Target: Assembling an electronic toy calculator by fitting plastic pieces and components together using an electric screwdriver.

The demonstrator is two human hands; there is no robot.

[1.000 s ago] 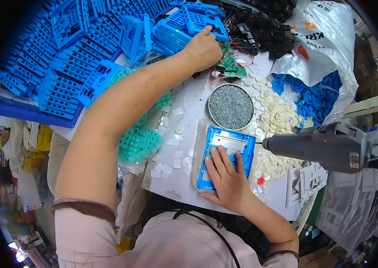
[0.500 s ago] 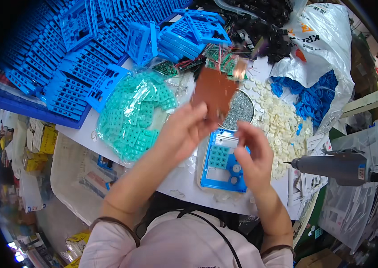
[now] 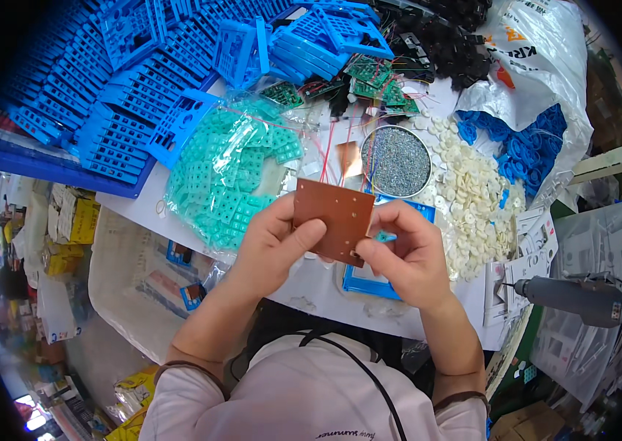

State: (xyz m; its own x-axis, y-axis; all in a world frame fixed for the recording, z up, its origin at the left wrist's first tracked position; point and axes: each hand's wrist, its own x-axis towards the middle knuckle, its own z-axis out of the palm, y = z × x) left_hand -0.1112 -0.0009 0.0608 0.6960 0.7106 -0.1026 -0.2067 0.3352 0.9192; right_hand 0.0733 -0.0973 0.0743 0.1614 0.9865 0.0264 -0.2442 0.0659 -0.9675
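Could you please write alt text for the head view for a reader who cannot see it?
Both hands, left hand and right hand, hold a brown square circuit board above a cluttered white worktable, with a bag of teal rubber keypads to the left.

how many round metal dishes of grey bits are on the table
1. The round metal dish of grey bits sits beyond the brown square circuit board held in both hands, beside the pile of white buttons. Others may be hidden under clutter.

Clear bag of teal pads (image 3: 234,173) table left, white sack (image 3: 546,66) top right, possibly printed
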